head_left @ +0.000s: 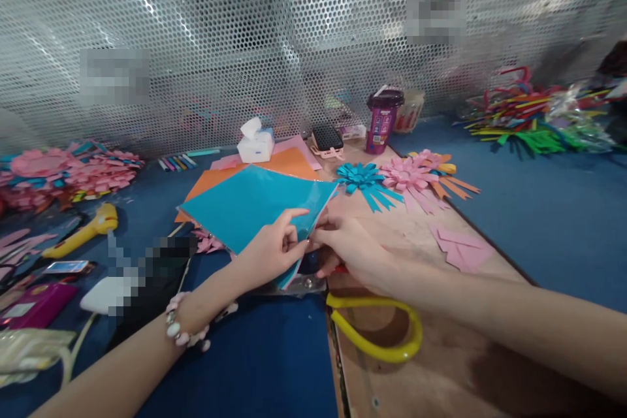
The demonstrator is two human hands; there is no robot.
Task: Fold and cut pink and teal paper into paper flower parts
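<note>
Teal paper sheet, held just above the surface centre, near corner pinched by both hands, left hand and right hand clamped on it together, orange sheet underneath, yellow loop handle below right wrist, 2 paper flowers behind

Paper stock: one teal square paper sheet and one orange paper sheet. Finished items: one teal cut-paper flower and one pink cut-paper flower. Equipment: one yellow plastic glue gun, one white tissue box, one purple plastic cup.
</note>
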